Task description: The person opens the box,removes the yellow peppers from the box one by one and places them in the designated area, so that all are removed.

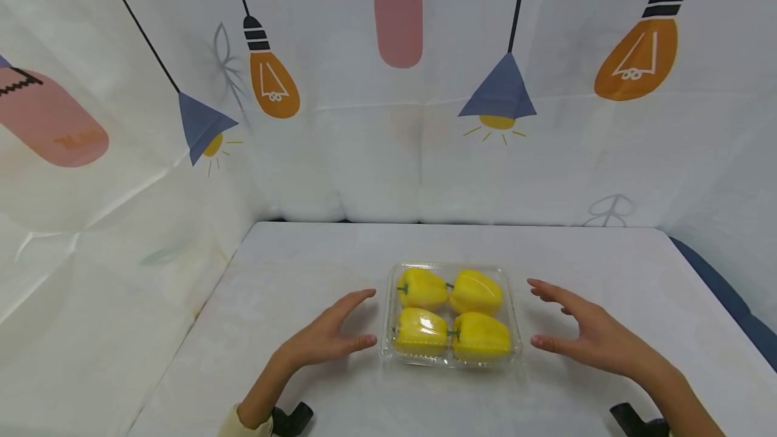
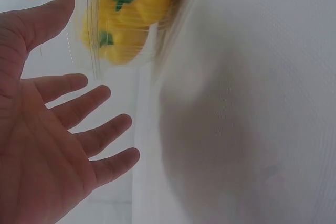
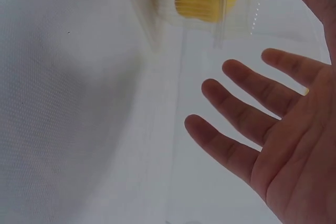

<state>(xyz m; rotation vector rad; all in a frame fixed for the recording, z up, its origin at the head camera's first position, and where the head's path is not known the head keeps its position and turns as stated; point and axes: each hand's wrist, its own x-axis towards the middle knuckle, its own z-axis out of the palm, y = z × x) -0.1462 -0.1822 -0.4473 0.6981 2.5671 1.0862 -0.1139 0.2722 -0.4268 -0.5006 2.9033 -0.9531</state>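
3 views. Head: from above, facing forward and down across the white table (image 1: 328, 255) to the patterned backdrop (image 1: 340, 167); farthest back, takes in left hand (image 1: 324, 336), right hand (image 1: 595, 329) and whole clear box (image 1: 449, 360). Left wrist: very near, palm side, looking along the fingers; frame sideways, tabletop at right. Right wrist: same closeness, palm side, turned the other way, tabletop at left. All 3 share the clear box; wrist views catch only part, at top edge.
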